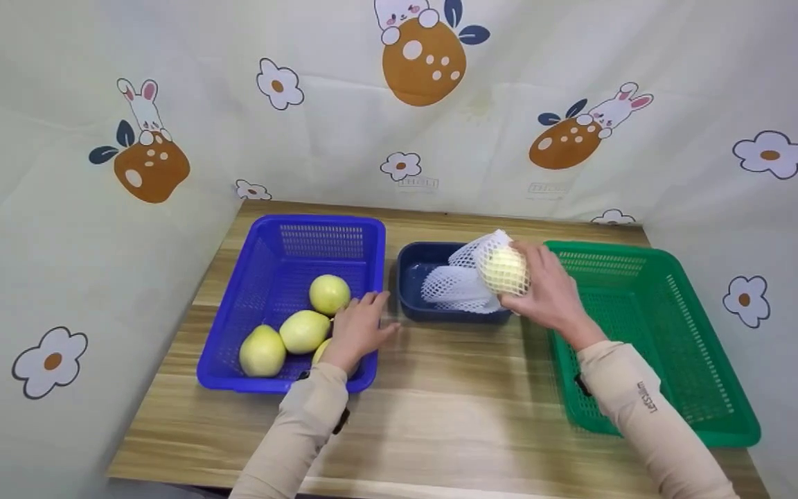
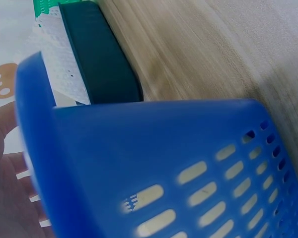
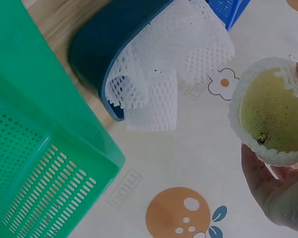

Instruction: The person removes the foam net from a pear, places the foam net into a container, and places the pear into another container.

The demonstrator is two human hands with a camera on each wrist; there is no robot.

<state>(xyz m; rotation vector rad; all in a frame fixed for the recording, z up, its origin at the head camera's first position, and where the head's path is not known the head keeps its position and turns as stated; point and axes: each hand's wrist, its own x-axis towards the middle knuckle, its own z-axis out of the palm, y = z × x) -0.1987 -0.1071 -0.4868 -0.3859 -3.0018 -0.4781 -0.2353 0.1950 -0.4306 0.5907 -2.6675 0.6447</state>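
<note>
My right hand holds a yellow-green pear wrapped in a white foam net sleeve, raised beside the navy box. In the right wrist view, the speckled end of the pear shows through the sleeve's open end. More white foam nets lie in the navy box and spill over its edge. My left hand is over the right side of the blue basket, fingers extended and holding nothing. Several bare pears sit in that basket, one partly hidden by this hand.
A green basket stands on the right of the wooden table, under my right forearm. Behind and at both sides hangs a pale curtain printed with rabbits and flowers.
</note>
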